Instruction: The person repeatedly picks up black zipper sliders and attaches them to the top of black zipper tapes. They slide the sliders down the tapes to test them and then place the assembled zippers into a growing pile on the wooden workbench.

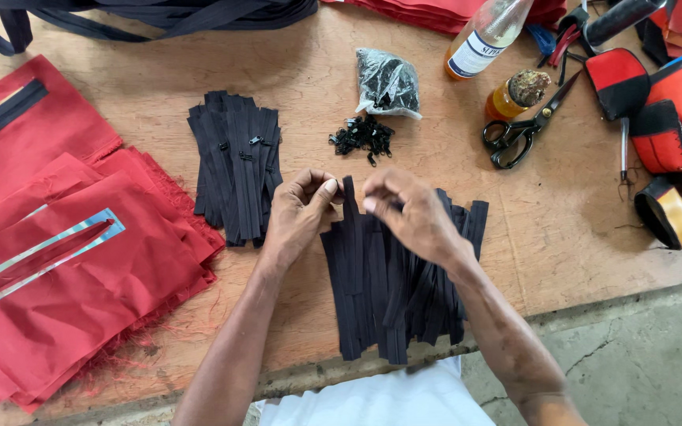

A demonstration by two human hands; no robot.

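Both my hands meet over a pile of black zipper strips (388, 292) lying near the wooden table's front edge. My left hand (297, 211) pinches the top end of one black zipper strip (350, 213) that stands up from the pile. My right hand (412, 211) is closed with its fingertips right beside that strip's top; what it pinches is too small to tell. A second, neater stack of black zippers (237, 162) with sliders fitted lies to the left. Loose black zipper sliders (363, 136) sit in a small heap just beyond my hands.
A plastic bag of sliders (388, 83) lies behind the heap. Red fabric panels (65, 260) with slot openings cover the left. Scissors (518, 134), two bottles (489, 33) and red-black padded pieces (661, 118) crowd the right. The wooden table (578, 213) ends near my body.
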